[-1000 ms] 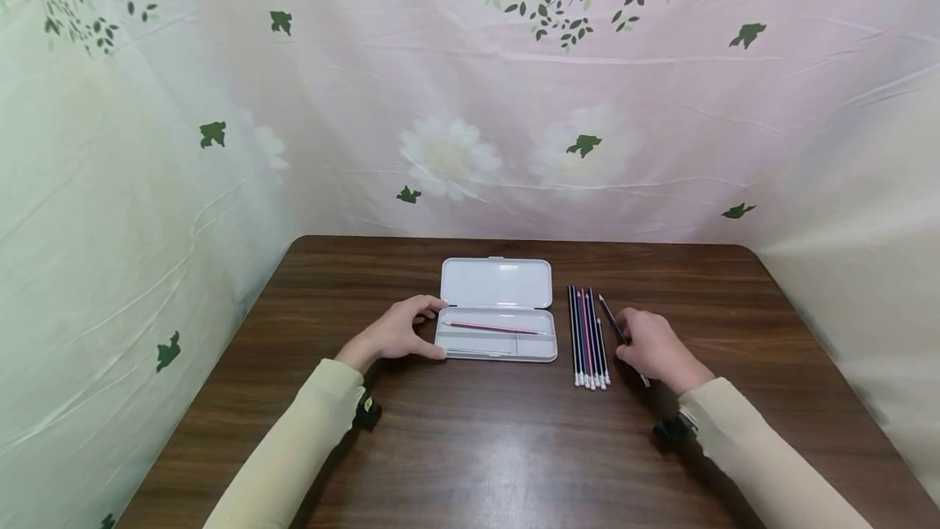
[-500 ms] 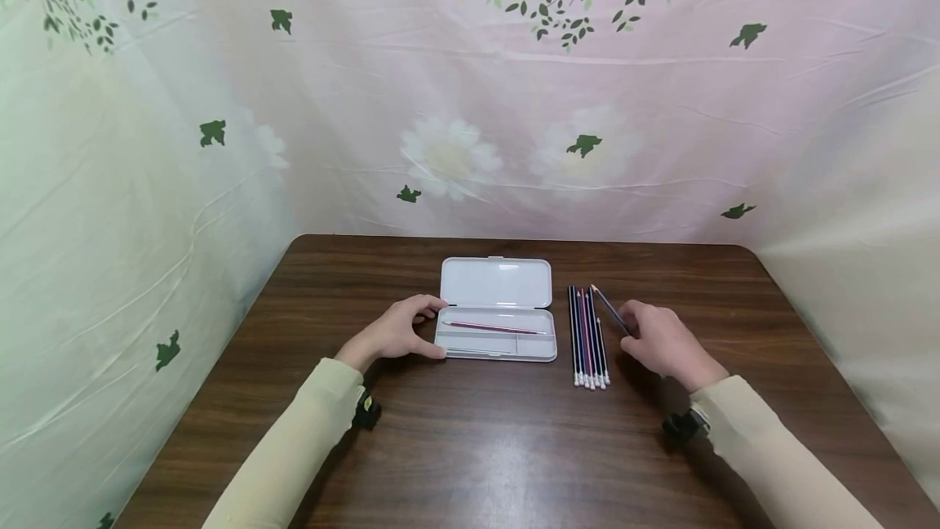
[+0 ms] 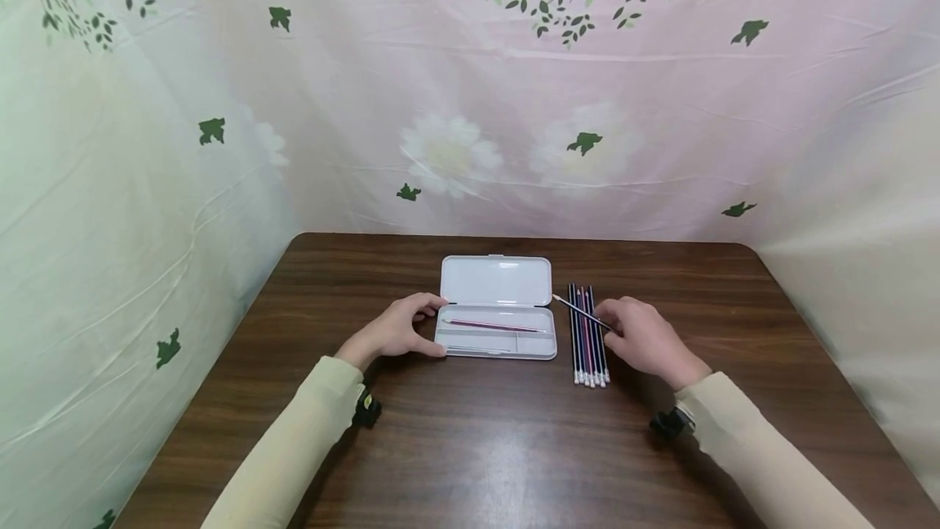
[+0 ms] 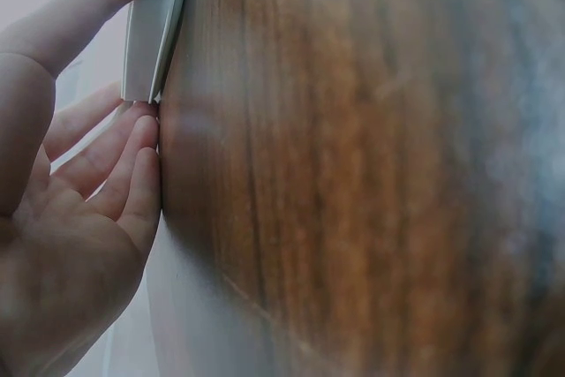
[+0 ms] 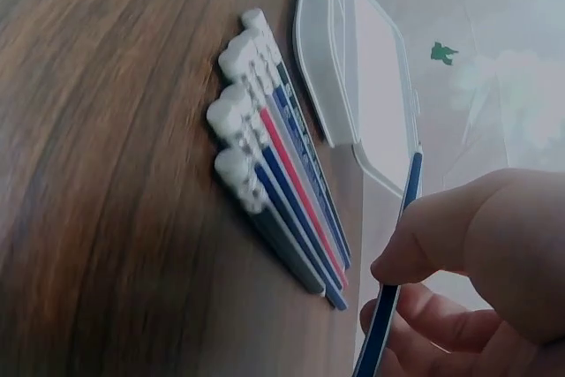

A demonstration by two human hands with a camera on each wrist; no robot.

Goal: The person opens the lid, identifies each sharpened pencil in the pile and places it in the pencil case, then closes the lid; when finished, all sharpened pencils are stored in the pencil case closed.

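- Right hand [image 3: 646, 337]: thumb and fingers pinching one dark blue pencil [image 3: 580, 311], tip pointing at the case, shaft crossing over the pencil row [image 3: 590, 357]. Its eraser end is hidden from the head view.
- Left hand [image 3: 400, 326]: thumb and fingers gripping the left end of the pencil case [image 3: 536, 345], which sits flat on the tabletop [image 3: 470, 447] with its lid [image 3: 485, 280] laid back.
- Risk: pinch is on the shaft with a long tip end free, so a light grip could let the pencil swivel or drop onto the row.
- Risk: tip is close to the lid's corner; carry it too low and it likely snags there, or drags the row out of line.
- Risk: if my left hand eases off, a bump could skid the case.
- Count: one case, one lid, one pencil pinched, one red pencil [image 3: 494, 326] lying lengthwise in the case.
- Row: at least five pencils just right of the case, overlapping; can't get an exact number.
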